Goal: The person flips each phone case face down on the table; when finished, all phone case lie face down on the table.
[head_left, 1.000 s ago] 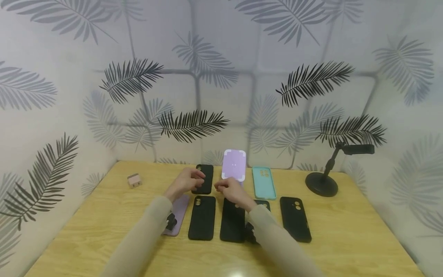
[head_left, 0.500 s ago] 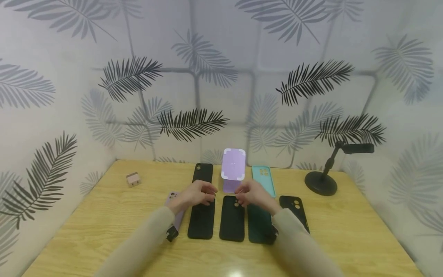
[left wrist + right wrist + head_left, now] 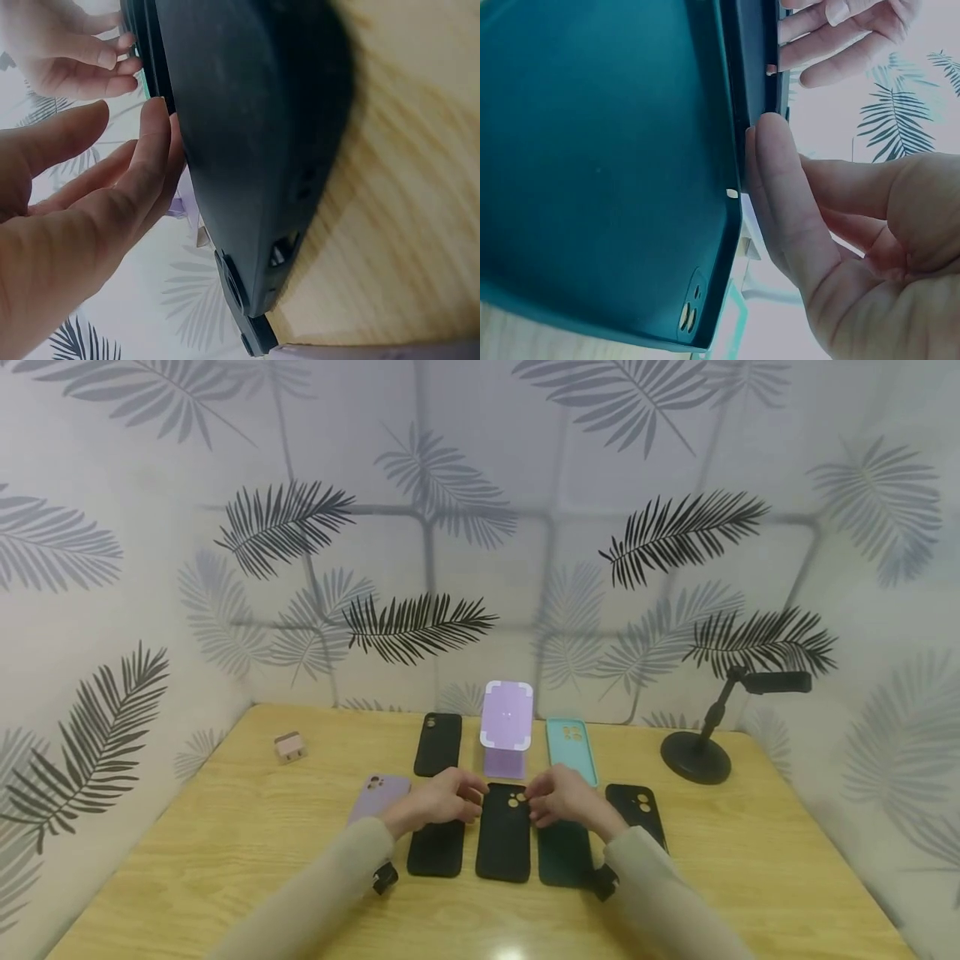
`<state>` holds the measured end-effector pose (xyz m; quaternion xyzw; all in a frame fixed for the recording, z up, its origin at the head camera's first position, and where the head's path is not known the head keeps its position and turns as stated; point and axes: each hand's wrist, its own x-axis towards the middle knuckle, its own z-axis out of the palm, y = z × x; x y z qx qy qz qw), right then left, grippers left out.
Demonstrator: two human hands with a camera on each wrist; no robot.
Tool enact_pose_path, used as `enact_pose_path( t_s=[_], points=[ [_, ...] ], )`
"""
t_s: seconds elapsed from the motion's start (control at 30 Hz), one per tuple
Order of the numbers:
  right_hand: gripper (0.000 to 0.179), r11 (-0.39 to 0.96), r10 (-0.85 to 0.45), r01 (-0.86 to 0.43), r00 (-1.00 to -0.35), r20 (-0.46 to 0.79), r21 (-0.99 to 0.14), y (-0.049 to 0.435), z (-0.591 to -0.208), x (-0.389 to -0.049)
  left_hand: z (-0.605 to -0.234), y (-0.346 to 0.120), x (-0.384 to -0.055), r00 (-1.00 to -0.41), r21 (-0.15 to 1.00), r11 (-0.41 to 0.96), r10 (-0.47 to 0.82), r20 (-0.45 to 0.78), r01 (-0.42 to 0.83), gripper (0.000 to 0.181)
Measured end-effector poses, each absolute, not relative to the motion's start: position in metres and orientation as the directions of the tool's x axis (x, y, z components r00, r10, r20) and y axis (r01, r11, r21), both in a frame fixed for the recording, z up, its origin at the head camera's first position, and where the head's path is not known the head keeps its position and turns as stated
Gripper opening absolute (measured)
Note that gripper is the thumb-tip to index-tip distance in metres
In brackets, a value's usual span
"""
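Observation:
A black phone case (image 3: 502, 843) lies in the front row, camera cutouts at its far end. My left hand (image 3: 447, 797) reaches over the neighbouring black phone case (image 3: 435, 853), fingertips at the middle case's left edge. Opposite it, my right hand (image 3: 567, 797) hovers above a dark green phone case (image 3: 564, 857), fingertips at the right edge. Both hands have loosely bent fingers; the left thumb stands apart from its fingers (image 3: 154, 135) in the left wrist view. Whether the fingertips press the case is hard to tell. In the right wrist view the green case (image 3: 600, 150) fills the left side.
A purple phone stand (image 3: 506, 718) rises behind the middle case. Around it lie a black case (image 3: 439, 743), a turquoise case (image 3: 573, 756), a lilac case (image 3: 378, 795) and another black case (image 3: 637, 806). A black stand (image 3: 696, 758) and a pink plug (image 3: 289, 747) are farther out.
Both hands have come toward the front and right, from beside the back-left black case and the phone stand to either side of the middle black case. The cases appear unmoved.

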<state>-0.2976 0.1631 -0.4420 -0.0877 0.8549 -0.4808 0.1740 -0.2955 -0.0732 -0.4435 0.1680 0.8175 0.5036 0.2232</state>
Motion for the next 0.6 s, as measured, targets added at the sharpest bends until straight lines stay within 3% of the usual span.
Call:
enact_pose_path(
  t_s=[0.17,0.37,0.6],
  points=[
    [0.02,0.532,-0.297,0.035,-0.928,-0.225,-0.846,0.1615,-0.4417,-0.2956,-0.4432,-0.0709,-0.294,-0.845,0.881,0.468,0.496,-0.201,0.065,0.04],
    [0.02,0.529,-0.278,0.043,-0.935,-0.221,-0.847,0.1621,-0.4448,-0.2945,-0.4446,-0.0689,-0.2912,-0.841,0.91,0.414,0.501,-0.202,0.029,0.042],
    [0.019,0.516,-0.307,0.013,-0.931,-0.199,-0.857,0.1588,-0.4491,-0.2944,-0.4491,-0.0684,-0.293,-0.875,0.925,0.375,0.465,-0.137,0.054,0.042]
  ],
)
